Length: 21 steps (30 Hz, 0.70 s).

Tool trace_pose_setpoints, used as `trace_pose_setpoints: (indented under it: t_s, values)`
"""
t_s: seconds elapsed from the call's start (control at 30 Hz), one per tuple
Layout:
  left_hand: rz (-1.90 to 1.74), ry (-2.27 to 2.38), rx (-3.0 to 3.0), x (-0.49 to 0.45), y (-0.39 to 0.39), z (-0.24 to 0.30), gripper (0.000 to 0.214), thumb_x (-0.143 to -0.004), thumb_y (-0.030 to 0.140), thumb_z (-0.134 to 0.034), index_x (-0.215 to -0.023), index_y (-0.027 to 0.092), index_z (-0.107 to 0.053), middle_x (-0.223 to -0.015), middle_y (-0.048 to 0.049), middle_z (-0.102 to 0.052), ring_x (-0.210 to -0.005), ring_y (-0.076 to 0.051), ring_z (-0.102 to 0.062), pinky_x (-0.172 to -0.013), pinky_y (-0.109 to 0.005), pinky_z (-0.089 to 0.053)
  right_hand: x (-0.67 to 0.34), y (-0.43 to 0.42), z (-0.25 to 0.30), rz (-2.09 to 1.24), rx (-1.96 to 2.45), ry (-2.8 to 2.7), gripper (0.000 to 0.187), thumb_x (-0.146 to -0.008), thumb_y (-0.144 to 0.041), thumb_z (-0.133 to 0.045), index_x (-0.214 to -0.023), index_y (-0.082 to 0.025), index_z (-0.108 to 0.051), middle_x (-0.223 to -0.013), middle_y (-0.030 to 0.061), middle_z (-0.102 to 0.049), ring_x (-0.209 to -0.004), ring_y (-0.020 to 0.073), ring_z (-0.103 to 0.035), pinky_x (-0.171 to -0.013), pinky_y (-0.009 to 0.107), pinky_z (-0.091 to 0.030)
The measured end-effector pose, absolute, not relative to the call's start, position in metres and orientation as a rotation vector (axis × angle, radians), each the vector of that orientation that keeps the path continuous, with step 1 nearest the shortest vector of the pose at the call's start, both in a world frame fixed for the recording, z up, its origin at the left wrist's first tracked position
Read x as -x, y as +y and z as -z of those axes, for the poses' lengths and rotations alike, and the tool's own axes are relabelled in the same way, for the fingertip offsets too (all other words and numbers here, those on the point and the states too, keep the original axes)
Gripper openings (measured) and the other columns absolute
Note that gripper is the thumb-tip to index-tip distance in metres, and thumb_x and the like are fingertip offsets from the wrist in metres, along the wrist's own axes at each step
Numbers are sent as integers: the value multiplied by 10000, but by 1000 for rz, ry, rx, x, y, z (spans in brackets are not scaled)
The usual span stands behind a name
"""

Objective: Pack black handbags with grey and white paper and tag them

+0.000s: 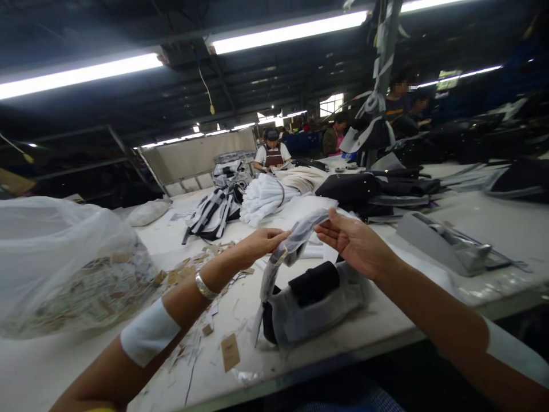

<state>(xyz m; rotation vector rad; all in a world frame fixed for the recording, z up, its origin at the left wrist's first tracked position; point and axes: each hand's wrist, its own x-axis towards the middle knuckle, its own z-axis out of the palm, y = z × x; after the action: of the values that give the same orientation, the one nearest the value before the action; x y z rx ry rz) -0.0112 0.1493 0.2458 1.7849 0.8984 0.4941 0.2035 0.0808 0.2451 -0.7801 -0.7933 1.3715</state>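
Observation:
A black bag [315,283] in pale, translucent wrapping lies at the table's front edge, below both hands. From its left side rises a strap [303,229] in the same kind of pale wrapping, arching up between the hands. My left hand [266,243], with a silver bracelet at the wrist, pinches the strap's left part. On the right, my right hand [354,240] grips the strap's upper end between thumb and fingers. Some of the strap is hidden behind the fingers.
A large clear plastic sack [86,269] of small tags stands at the left. Loose brown tags [230,352] and scraps litter the table [309,349]. Behind are white sheet bundles [266,197], black bags [349,187] and a grey dispenser [441,243]. A co-worker [273,154] is across the table.

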Motion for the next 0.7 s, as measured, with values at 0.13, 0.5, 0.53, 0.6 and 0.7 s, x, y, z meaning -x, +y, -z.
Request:
trace_pose_setpoints:
  t_s: [0.13, 0.5, 0.53, 0.6, 0.7]
  values:
    - [-444, 874, -1728, 12, 144, -249, 533, -749, 663, -671, -856, 142, -706, -733, -4, -627, -674, -144, -521, -647, -250, -404, -197, 86, -254, -1413, 781, -884, 234, -884, -360, -694, -795, -155, -626, -800, 43, -692, -766, 125, -699, -712, 197, -594]
    - [-447, 940, -1630, 18, 135, -253, 622, -783, 746, -574, -883, 147, -707, -734, -29, -660, -687, -160, -582, -672, -267, -460, -203, 110, -243, -1275, 944, -1052, 283, -790, -385, -773, -742, -131, -658, -679, 9, -647, -615, 82, -613, -595, 179, -529]
    - [-440, 938, -1626, 17, 134, -254, 622, -791, 745, -569, -887, 145, -705, -736, -31, -661, -687, -161, -586, -668, -265, -459, -204, 112, -241, -1240, 971, -1077, 302, -771, -401, -782, -725, -132, -653, -652, -1, -630, -593, 75, -589, -577, 176, -509]
    - [-426, 932, -1622, 17, 133, -257, 613, -798, 737, -572, -894, 145, -702, -751, -38, -668, -707, -168, -600, -681, -267, -465, -205, 116, -238, -1170, 1006, -1139, 340, -754, -437, -779, -689, -137, -633, -613, -20, -594, -561, 67, -546, -549, 178, -472]
    - [-437, 927, -1643, 17, 132, -261, 589, -791, 724, -593, -879, 151, -700, -765, -47, -672, -743, -188, -614, -698, -276, -480, -207, 121, -233, -1106, 1029, -1234, 396, -755, -493, -747, -639, -151, -586, -579, -35, -551, -526, 68, -497, -520, 200, -428]
